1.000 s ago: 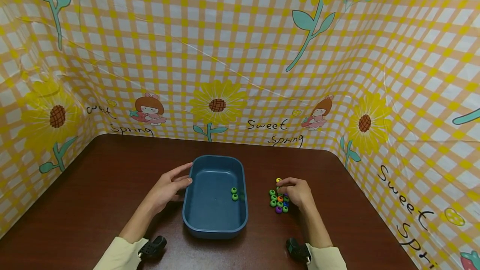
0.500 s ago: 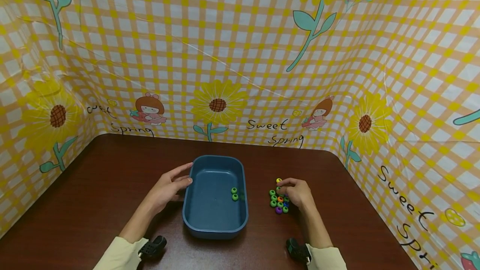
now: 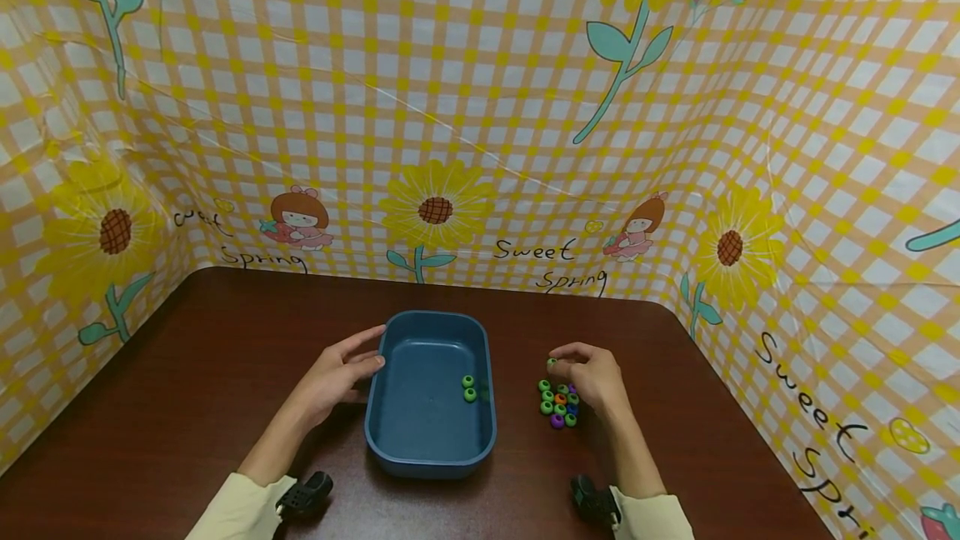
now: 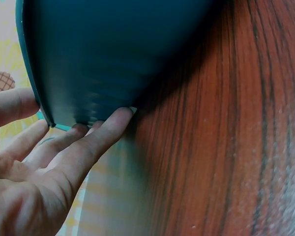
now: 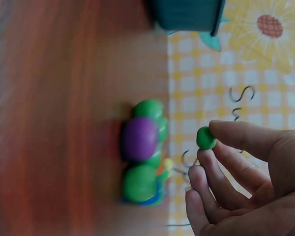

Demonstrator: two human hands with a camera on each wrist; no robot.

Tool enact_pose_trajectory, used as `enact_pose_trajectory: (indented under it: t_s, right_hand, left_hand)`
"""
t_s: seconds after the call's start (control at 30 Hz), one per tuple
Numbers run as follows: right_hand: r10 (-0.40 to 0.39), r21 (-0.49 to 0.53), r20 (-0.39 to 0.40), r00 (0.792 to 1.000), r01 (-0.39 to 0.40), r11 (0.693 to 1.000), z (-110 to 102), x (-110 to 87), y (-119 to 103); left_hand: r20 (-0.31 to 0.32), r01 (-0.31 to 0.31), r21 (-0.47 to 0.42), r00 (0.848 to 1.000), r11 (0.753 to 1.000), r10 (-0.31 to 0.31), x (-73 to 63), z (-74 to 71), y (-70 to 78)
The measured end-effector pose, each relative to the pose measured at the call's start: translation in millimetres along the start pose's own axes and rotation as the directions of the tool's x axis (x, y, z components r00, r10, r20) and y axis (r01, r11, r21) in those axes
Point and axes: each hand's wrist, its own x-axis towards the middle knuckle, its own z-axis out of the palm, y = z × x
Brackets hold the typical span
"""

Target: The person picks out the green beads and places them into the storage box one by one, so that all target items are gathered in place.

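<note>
Between thumb and fingertips, my right hand [image 3: 596, 377] pinches one green bead [image 5: 205, 138], lifted off the table. Below it lies a cluster of round beads with holes, mostly green [image 3: 547, 407], with an orange bead [image 3: 560, 399], a purple bead [image 3: 557, 421] and blue ones. A yellow bead [image 5: 167, 166] shows in the right wrist view; in the head view the hand hides it. My left hand [image 3: 330, 382] rests its extended fingers against the left wall of a blue rectangular tub [image 3: 427, 440]. Two green beads [image 3: 469, 394] lie inside the tub near its right wall.
Everything stands on a dark brown wooden table [image 3: 247, 340]. A yellow checked cloth [image 3: 510, 107] with flowers and lettering walls it in at the back and on both sides. Each wrist carries a black strap device [image 3: 303, 494].
My right hand has risen slightly from the cluster, toward the far side, bringing up a green bead. The left hand and the tub have stayed put.
</note>
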Motion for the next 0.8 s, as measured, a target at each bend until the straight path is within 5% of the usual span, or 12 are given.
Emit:
enact_pose_trajectory:
  t_s: [0.8]
  right_hand:
    - [-0.192,0.128,0.091,0.977,0.180,0.975,36,-36.5,-74]
  left_hand:
    - [-0.007,0.006,0.017,1.000,1.000,-0.006,-1.3,0.5,1.8]
